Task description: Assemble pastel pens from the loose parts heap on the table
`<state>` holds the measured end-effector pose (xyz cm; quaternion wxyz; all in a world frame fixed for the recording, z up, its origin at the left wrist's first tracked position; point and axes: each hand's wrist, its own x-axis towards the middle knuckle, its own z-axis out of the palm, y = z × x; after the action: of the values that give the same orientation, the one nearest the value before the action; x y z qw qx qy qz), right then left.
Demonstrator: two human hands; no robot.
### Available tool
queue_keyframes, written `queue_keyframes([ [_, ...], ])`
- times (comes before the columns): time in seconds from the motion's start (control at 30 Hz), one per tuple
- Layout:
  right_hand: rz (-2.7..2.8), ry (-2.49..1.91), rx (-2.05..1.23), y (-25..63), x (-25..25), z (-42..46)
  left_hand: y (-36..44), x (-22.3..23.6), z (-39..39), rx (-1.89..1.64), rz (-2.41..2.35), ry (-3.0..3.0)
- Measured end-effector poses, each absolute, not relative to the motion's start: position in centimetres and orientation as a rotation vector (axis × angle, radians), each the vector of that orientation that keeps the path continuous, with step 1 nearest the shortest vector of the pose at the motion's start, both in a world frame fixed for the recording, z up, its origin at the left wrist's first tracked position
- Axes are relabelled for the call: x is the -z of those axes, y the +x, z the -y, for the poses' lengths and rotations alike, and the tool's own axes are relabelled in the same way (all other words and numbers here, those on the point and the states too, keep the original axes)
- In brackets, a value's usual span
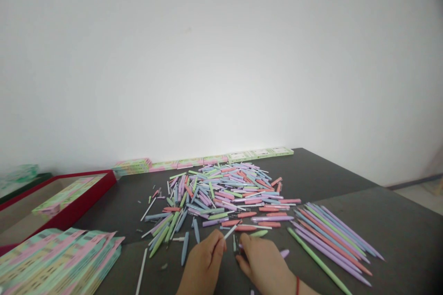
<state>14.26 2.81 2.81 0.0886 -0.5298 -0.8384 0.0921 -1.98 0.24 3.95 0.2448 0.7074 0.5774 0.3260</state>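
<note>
My left hand [205, 260] is closed, with thumb and forefinger pinching a thin white stick [230, 231] that points up and to the right. Close beside it, my right hand [261, 258] is curled round a purple pen barrel [284, 254]; its tapered end sticks out past the hand and a bit of purple shows at the fingertips. Between the hands lies a small clear piece [235, 243]. Just beyond the fingers spreads a big heap of pastel pen parts [221, 193], in purple, blue, green and coral. A green barrel [259, 233] lies right behind my right hand.
Long assembled-looking pens [332, 239] lie side by side on the right of the dark table [398, 225]. Printed packets [62, 258] fan out at front left, by a red box [93, 195]. Flat boxes [259, 153] line the wall. A white stick [141, 269] lies left.
</note>
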Motion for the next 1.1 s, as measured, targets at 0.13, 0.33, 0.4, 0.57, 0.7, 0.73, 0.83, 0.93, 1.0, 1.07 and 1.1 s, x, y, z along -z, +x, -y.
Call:
queue_keyframes([
  [0.13, 2.503, -1.526, -0.324, 14.3, -2.6, -3.2, -2.1, -3.7, -0.3, -0.895, -1.561, 1.945],
  [0.33, 2.106, -1.326, -0.918, 16.4, -5.0, -5.0, -2.7, -3.6, -0.5, -0.888, -1.566, 1.922],
  [0.4, 2.042, -1.319, -1.028, 17.0, -5.5, -5.3, -2.8, -3.7, -0.6, -0.897, -1.573, 1.896],
  [0.57, 2.310, -1.390, -0.630, 17.1, -4.1, -5.0, -2.9, -3.9, -0.6, -0.951, -1.579, 1.850],
  [0.7, 2.411, -1.306, -0.508, 16.4, -3.7, -5.1, -2.9, -3.9, -0.6, -0.950, -1.594, 1.856],
  [0.73, 2.445, -1.281, -0.468, 16.3, -3.8, -5.3, -2.9, -3.8, -0.7, -0.948, -1.597, 1.858],
  [0.83, 2.641, -1.239, -0.273, 15.8, -4.6, -6.1, -3.0, -3.6, -0.7, -0.941, -1.593, 1.865],
  [0.93, 2.788, -1.168, -0.159, 15.4, -5.0, -7.1, -3.1, -3.5, -0.7, -0.939, -1.598, 1.877],
  [1.0, 2.820, -1.140, -0.143, 15.1, -5.1, -7.5, -3.1, -3.4, -0.7, -0.929, -1.609, 1.889],
  [1.07, 2.828, -1.142, -0.121, 14.8, -5.0, -7.7, -3.1, -3.4, -0.8, -0.908, -1.617, 1.911],
  [1.1, 2.824, -1.151, -0.112, 14.7, -4.9, -7.7, -3.0, -3.4, -0.8, -0.896, -1.622, 1.922],
])
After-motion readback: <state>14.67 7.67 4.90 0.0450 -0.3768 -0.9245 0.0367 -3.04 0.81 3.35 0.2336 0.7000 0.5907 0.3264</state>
